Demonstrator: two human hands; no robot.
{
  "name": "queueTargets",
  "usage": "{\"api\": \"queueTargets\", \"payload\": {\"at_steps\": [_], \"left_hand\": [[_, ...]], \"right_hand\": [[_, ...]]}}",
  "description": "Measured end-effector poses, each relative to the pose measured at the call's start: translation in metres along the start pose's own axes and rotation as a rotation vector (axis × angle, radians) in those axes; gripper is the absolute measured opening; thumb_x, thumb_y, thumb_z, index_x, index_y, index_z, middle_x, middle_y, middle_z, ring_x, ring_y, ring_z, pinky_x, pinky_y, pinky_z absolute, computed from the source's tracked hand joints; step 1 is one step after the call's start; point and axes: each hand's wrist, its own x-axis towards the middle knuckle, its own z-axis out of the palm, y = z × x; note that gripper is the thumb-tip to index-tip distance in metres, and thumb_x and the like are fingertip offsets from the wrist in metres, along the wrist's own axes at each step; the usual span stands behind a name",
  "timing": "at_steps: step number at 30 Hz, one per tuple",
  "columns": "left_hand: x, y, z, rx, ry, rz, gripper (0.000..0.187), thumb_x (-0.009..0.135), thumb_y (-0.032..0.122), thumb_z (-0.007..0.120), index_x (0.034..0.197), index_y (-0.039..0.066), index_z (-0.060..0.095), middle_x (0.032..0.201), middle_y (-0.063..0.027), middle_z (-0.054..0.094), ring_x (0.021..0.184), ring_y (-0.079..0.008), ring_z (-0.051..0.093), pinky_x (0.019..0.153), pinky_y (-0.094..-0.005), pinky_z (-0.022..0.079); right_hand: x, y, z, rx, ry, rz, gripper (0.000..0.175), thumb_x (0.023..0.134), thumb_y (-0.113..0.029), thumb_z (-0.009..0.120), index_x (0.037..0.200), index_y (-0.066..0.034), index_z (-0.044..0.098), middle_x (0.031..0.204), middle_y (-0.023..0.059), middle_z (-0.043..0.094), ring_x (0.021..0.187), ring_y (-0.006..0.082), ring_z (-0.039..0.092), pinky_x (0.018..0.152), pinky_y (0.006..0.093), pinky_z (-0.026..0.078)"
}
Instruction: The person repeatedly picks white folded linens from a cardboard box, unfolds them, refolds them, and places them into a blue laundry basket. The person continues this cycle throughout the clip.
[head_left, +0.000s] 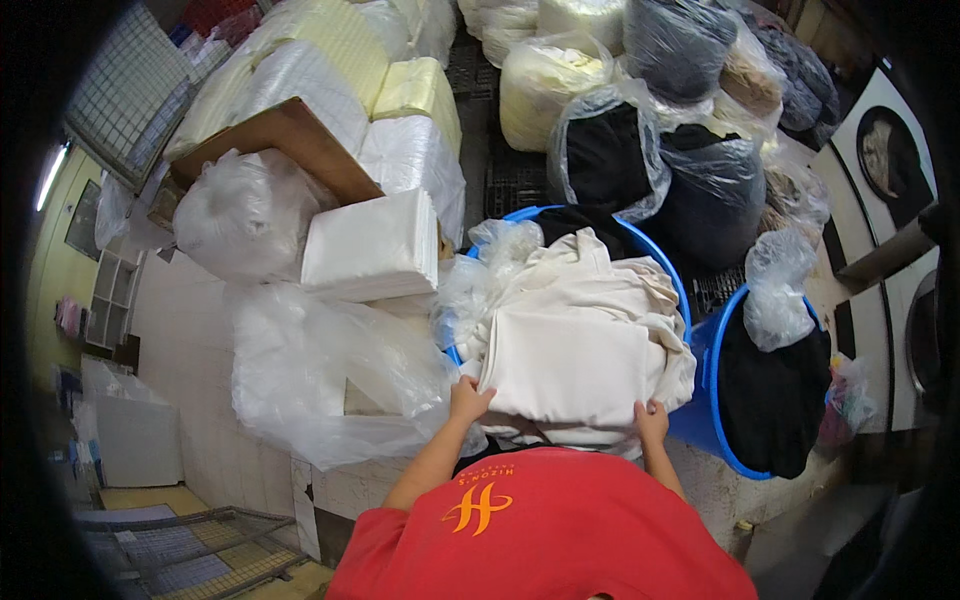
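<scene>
A folded white cloth (566, 360) lies flat on a heap of loose white cloths (589, 277). At its near left corner my left hand (470, 397) pinches the edge between thumb and fingers. My right hand (651, 420) grips the near right corner in the same way. The heap fills a blue tub (681, 289), whose rim shows behind and to the sides. Dark cloth (589, 225) shows in the tub's far part. Crumpled clear plastic (499, 255) lies over its left side.
Left of the tub, a neat stack of folded white cloths (371, 244) stands beside a stuffed plastic bag (247, 214). An open clear plastic bag (337, 375) spreads nearer me. At right is a blue bin (716, 390) of black cloth. Bagged textiles and front-loading machines (889, 157) stand beyond.
</scene>
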Motion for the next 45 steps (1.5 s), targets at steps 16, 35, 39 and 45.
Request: {"api": "queueTargets", "payload": {"at_steps": [16, 35, 39, 45], "left_hand": [[0.046, 0.067, -0.251, -0.116, -0.316, 0.082, 0.042, 0.085, 0.044, 0.071, 0.089, 0.001, 0.074, 0.068, -0.0028, 0.063, 0.064, -0.0093, 0.054, 0.059, -0.0279, 0.044], [0.340, -0.175, -0.358, -0.054, 0.513, -0.001, 0.045, 0.086, 0.051, 0.066, 0.090, 0.007, 0.074, 0.082, -0.0155, 0.071, 0.075, -0.0318, 0.066, 0.073, -0.0407, 0.049], [0.332, -0.166, -0.366, -0.005, 0.451, -0.068, 0.040, 0.086, 0.044, 0.066, 0.091, 0.005, 0.074, 0.080, -0.0165, 0.070, 0.078, -0.0321, 0.067, 0.075, -0.0400, 0.050], [0.266, -0.106, -0.374, 0.202, 0.930, 0.564, 0.022, 0.088, 0.017, 0.064, 0.108, 0.007, 0.068, 0.096, -0.0159, 0.069, 0.080, -0.0333, 0.067, 0.078, -0.0399, 0.053]], "right_hand": [[0.004, -0.287, -0.049, 0.185, -0.595, -0.271, 0.038, 0.089, -0.032, 0.064, 0.068, 0.0004, 0.066, 0.057, 0.0020, 0.056, 0.055, 0.0094, 0.052, 0.050, 0.0279, 0.039], [-0.045, -0.466, 0.351, 0.343, -0.089, -0.384, 0.042, 0.090, -0.045, 0.060, 0.093, -0.0054, 0.074, 0.077, 0.0209, 0.068, 0.075, 0.0329, 0.069, 0.067, 0.0386, 0.050], [-0.046, -0.481, 0.344, 0.361, -0.182, -0.270, 0.041, 0.089, -0.046, 0.062, 0.092, -0.0075, 0.076, 0.068, 0.0186, 0.068, 0.065, 0.0329, 0.067, 0.065, 0.0412, 0.049], [-0.071, -0.452, 0.335, 0.077, 0.018, -0.633, 0.041, 0.098, -0.036, 0.049, 0.093, -0.0012, 0.071, 0.086, 0.0198, 0.057, 0.081, 0.0323, 0.058, 0.073, 0.0415, 0.045]]}}
